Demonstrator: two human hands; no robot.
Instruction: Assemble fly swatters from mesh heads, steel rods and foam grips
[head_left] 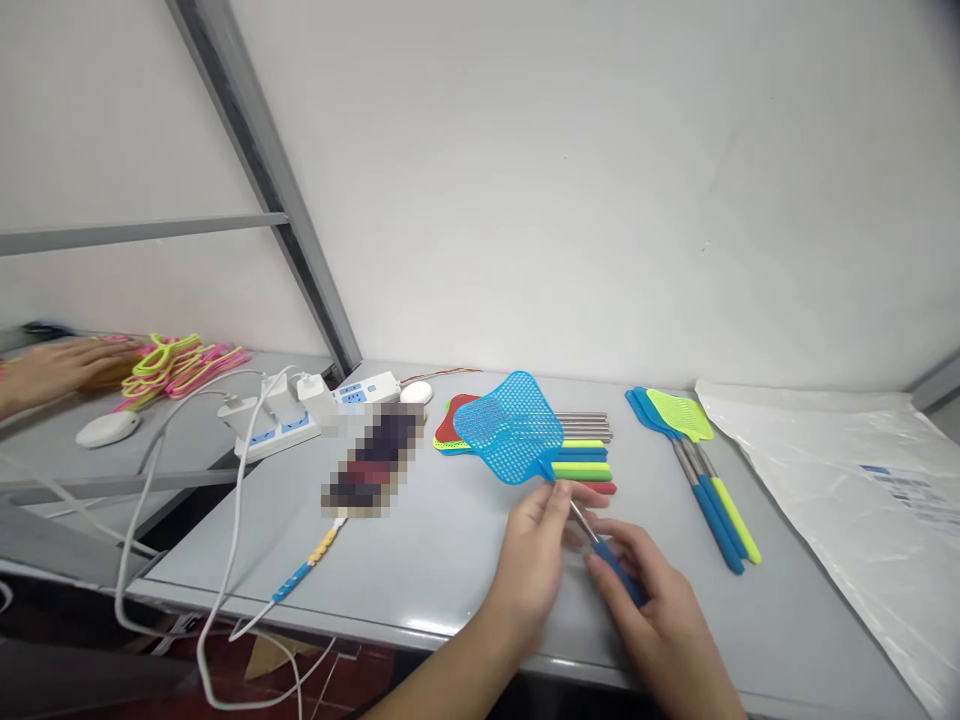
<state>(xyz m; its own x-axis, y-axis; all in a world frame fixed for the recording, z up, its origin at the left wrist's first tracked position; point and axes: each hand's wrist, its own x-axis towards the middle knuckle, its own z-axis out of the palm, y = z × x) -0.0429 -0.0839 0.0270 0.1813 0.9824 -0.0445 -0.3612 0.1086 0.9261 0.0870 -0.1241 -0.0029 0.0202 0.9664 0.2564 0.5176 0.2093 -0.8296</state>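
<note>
Both my hands are on a blue fly swatter (504, 425) with a perforated paddle, held tilted above the grey table. My left hand (534, 550) pinches the neck, where the paddle meets the metal rod. Around the dark blue handle (619, 572) my right hand (652, 610) is closed. Behind the swatter lie loose paddles, a red one (450, 420) on top, partly hidden. Several metal rods (589, 427) and coloured handle grips (581, 468) lie beside them. To the right rest assembled swatters with blue handles (716, 525) and a yellow-green one (731, 520).
A white plastic bag (840, 470) covers the table's right side. Leftward are a blurred-out phone (375, 460) on a cable (300, 570), power strips (281, 435) and a white round object (417, 393). Another person's hand (67, 370) touches coloured cords (176, 370) beyond the metal frame (262, 180).
</note>
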